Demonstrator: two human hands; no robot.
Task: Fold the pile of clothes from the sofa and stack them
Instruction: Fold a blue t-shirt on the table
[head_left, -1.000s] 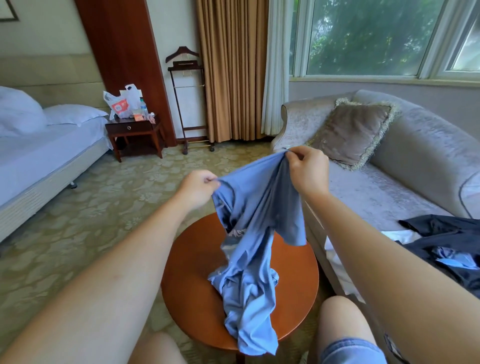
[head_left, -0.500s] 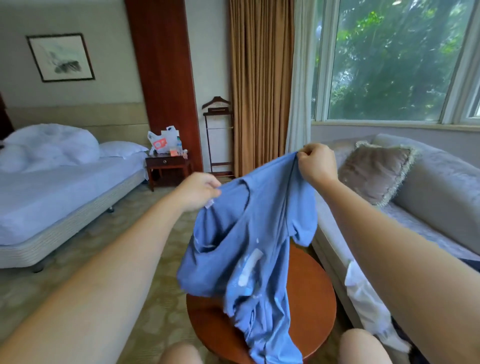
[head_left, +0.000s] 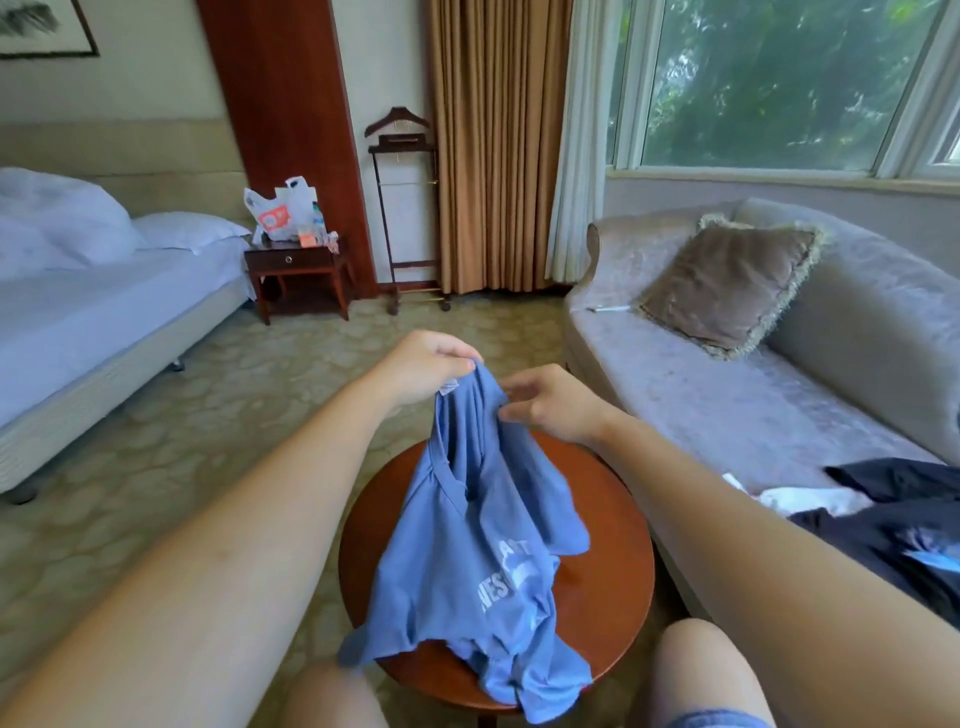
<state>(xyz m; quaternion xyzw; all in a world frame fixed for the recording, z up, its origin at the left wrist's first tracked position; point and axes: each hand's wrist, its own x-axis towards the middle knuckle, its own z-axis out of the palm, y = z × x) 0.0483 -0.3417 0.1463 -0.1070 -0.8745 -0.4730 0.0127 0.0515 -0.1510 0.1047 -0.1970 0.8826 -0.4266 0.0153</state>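
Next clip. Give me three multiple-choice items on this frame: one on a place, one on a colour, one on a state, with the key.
1. Where does the lower half of the T-shirt rest?
A on the bed; B on the round table; C on the carpet.
2. What colour is it?
A blue; B white; C red.
3. What is the left hand doing?
A lying flat on the table; B hanging idle; C holding the shirt's neckline in a pinch grip.
Key: B, the cloth is bunched on the wooden top; A, the cloth is blue; C, it pinches the neckline beside the label.
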